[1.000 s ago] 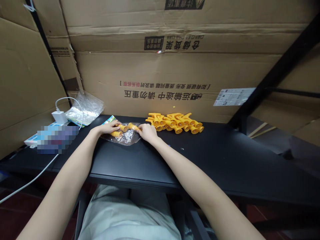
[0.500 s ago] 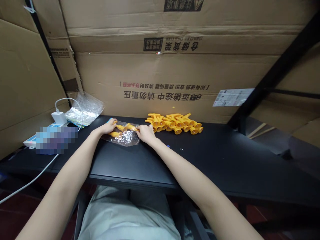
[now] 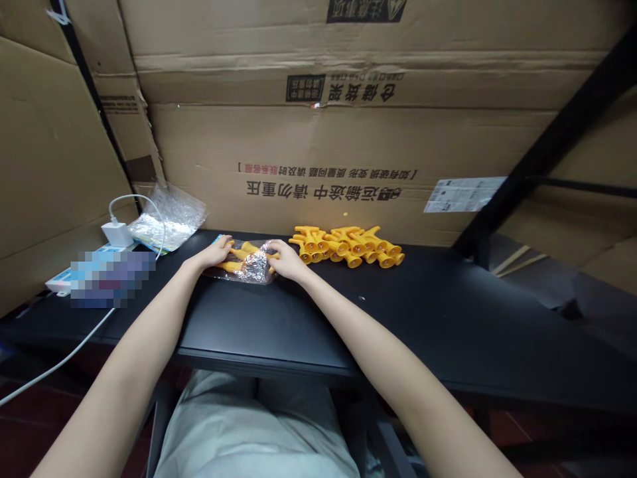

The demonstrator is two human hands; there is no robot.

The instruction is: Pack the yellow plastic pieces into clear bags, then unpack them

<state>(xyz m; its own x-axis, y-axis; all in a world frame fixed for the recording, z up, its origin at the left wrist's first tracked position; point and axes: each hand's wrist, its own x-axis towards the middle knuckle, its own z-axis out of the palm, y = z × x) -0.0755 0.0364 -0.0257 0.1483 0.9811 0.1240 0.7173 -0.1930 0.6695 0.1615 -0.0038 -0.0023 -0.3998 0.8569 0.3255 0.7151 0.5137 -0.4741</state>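
Observation:
A clear plastic bag [image 3: 256, 271] lies on the black table between my hands, with several yellow plastic pieces [image 3: 233, 266] inside. My left hand [image 3: 217, 252] is closed on the bag's left end. At the other end, my right hand [image 3: 287, 259] has its fingers curled around the bag's edge, where part of a yellow piece shows beside the fingertips. Just right of that hand is a pile of yellow funnel-ended pieces [image 3: 348, 245], flared ends facing me.
Cardboard [image 3: 308, 139] walls the table's back. On the left are a power strip [image 3: 62, 282] with a white charger [image 3: 117, 234], a white cable [image 3: 89, 338] and crumpled clear plastic packaging [image 3: 172, 216]. A black rack post [image 3: 542, 133] slants at right. The table's front edge [image 3: 263, 358] is near my lap.
My right hand has shifted slightly left and up at the bag's right end. The yellow pieces inside the bag have moved a little. My left hand stays in place.

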